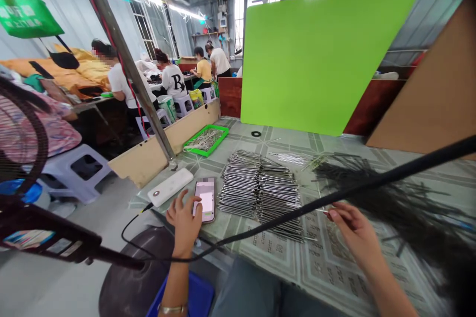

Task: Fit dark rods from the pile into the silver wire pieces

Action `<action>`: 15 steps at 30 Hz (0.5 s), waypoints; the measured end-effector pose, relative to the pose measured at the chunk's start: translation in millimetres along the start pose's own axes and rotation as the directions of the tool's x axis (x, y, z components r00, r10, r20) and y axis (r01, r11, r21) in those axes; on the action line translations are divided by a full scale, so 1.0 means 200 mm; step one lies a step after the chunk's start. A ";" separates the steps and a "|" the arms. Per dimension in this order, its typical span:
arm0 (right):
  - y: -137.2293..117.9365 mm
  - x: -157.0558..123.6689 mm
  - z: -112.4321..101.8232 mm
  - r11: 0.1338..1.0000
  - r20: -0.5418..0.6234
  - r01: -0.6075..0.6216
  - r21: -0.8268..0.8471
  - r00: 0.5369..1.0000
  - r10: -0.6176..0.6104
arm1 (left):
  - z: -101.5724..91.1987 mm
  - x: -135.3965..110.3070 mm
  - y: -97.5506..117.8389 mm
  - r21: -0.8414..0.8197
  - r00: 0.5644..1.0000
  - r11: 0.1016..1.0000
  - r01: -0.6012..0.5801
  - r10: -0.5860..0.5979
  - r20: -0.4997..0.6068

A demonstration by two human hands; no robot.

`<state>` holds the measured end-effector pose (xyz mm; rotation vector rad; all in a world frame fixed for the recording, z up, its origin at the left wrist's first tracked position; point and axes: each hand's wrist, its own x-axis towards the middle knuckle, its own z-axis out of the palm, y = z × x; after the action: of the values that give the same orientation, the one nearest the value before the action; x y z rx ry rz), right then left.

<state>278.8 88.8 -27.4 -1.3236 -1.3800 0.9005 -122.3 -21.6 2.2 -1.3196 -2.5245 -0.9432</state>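
Observation:
My left hand [186, 220] is at the table's front edge with its fingers apart. Its thumb and index finger reach over the lit screen of a smartphone [204, 203] lying flat; whether they touch it I cannot tell. My right hand [353, 230] pinches a thin metal rod [322, 210] between thumb and fingers, pointing left. Between the hands lie two side-by-side stacks of thin metal rods [240, 183], with several loose rods [290, 158] behind them. Right of the stacks spreads a heap of thin black strips [357, 178], partly blurred.
A black cable [256, 230] crosses low in front of the rods. Left of the phone is a white power bank [171, 187]. Farther back sit a green tray [222, 133] of metal pieces and a black ring [256, 133]. A metal post [126, 59] and fan [22, 158] stand left; co-workers sit beyond.

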 end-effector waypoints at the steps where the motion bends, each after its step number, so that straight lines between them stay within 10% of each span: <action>1: 0.00 0.00 0.00 1.000 0.006 0.000 -0.003 1.000 0.000 | 0.00 0.02 0.00 -0.002 1.000 1.000 0.022 -0.022 0.006; 15: -0.02 -0.02 0.01 0.998 0.005 0.027 -0.058 1.000 -0.027 | 0.02 0.05 0.00 0.045 0.975 0.996 0.082 -0.089 0.205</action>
<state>274.9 84.4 -25.1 -1.3445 -1.4333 0.8508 -128.3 -12.5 3.5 -1.3744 -2.7599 -0.8088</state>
